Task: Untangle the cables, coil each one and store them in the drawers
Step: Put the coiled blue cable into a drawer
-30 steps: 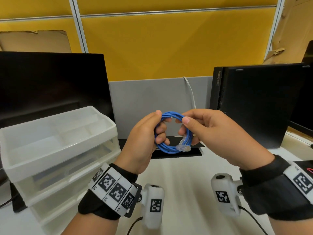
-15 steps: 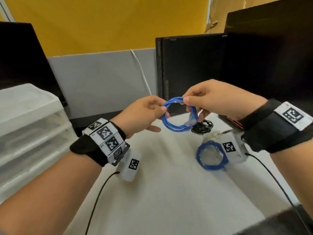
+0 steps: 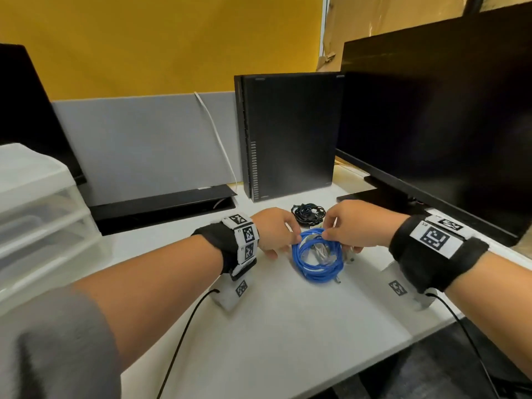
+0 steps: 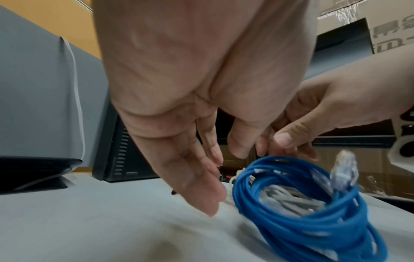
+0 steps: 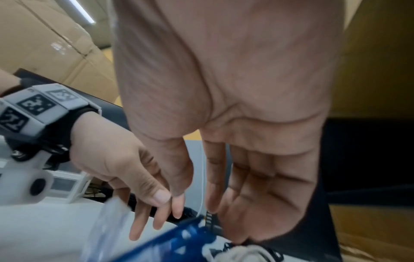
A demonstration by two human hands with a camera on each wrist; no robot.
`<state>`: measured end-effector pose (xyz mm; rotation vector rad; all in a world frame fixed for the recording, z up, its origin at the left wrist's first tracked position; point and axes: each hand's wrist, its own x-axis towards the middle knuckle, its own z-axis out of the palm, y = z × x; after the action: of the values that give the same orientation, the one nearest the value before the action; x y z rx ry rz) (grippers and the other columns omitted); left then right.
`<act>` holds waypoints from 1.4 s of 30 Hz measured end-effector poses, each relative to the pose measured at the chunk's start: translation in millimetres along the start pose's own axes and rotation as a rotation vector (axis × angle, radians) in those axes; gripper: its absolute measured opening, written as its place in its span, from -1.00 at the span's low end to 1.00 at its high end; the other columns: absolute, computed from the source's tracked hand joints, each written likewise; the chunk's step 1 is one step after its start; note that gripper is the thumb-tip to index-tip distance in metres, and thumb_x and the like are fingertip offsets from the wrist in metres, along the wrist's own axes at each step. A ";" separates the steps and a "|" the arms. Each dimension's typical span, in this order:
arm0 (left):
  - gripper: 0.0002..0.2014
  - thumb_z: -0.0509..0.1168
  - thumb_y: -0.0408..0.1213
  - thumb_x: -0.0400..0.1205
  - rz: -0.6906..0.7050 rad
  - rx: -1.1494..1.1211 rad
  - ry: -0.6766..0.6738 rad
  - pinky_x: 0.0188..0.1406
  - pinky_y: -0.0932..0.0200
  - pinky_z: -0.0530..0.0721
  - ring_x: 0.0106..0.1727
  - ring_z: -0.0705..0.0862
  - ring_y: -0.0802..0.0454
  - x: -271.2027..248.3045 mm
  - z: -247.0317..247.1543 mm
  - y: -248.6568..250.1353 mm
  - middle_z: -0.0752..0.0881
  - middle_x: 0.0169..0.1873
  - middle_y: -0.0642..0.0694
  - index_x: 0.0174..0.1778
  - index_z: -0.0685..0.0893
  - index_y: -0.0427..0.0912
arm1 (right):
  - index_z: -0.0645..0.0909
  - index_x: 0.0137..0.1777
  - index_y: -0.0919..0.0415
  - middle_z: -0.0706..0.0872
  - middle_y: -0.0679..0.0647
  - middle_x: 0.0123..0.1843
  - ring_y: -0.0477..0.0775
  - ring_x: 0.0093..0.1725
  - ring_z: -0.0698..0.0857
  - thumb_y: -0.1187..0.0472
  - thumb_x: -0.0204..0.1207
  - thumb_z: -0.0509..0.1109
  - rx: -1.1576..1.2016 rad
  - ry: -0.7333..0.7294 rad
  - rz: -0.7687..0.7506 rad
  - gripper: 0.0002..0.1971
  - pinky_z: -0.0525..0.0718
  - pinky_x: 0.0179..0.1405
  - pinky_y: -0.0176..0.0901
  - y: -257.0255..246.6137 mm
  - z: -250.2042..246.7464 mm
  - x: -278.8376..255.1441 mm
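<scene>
A coiled blue cable [image 3: 311,272] lies on the white desk [image 3: 273,335], stacked with a second blue coil; a white cable [image 3: 322,250] sits inside the ring. My right hand [image 3: 331,233] pinches the coil's raised top edge with thumb and fingertips. My left hand [image 3: 283,246] is beside it, fingers straight, thumb touching the coil. In the left wrist view the blue coil [image 4: 291,230] leans up, with a clear plug [image 4: 342,170] sticking out. In the right wrist view the blue coil [image 5: 168,244] is blurred under my fingers [image 5: 257,195].
A black cable bundle [image 3: 308,214] lies just behind the hands. A black computer tower [image 3: 288,133] stands at the back and a monitor [image 3: 431,125] at the right. The translucent drawer unit [image 3: 34,203] is at the far left. Wrist-camera leads trail over the desk's front.
Both hands have brought the blue coil down from mid-air onto the desk, onto the other blue coil. My left hand's grip has loosened to straight fingers. The head view has tilted down.
</scene>
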<state>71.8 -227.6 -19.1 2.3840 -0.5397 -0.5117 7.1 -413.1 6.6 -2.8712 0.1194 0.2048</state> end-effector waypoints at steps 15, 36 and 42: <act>-0.74 0.26 0.02 0.77 0.069 0.445 0.579 0.14 0.01 0.72 0.12 0.73 -0.05 -145.2 -159.2 -67.2 0.76 0.06 0.04 0.17 0.76 -0.01 | 0.80 0.05 -0.02 0.87 -0.06 0.03 -0.05 0.04 0.84 -0.20 0.67 0.43 0.435 -0.188 -0.466 -0.72 0.76 -0.08 -0.15 -219.2 25.6 -2.4; -0.72 0.24 -0.06 0.79 -0.195 0.632 0.764 0.32 -0.06 0.66 0.30 0.66 0.04 -294.2 -234.8 -198.5 0.66 0.29 0.10 0.41 0.60 0.08 | 0.59 0.20 0.20 0.58 0.30 0.19 0.24 0.02 0.71 0.34 0.73 0.33 1.352 -0.627 -0.006 -0.88 0.85 -0.18 0.07 -409.6 149.6 4.1; -0.73 0.21 -0.08 0.76 -0.200 0.653 0.796 0.29 -0.05 0.63 0.23 0.68 0.03 -292.7 -229.0 -202.0 0.69 0.22 0.11 0.39 0.56 0.13 | 0.60 0.17 0.28 0.61 0.23 -0.02 0.13 -0.11 0.68 0.36 0.72 0.34 1.460 -0.645 0.076 -0.91 0.78 -0.25 -0.05 -412.7 157.6 7.1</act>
<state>-13.7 174.7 79.8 2.9702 -0.0957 0.6381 34.9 25.2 -41.6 -1.2742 0.1553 0.6839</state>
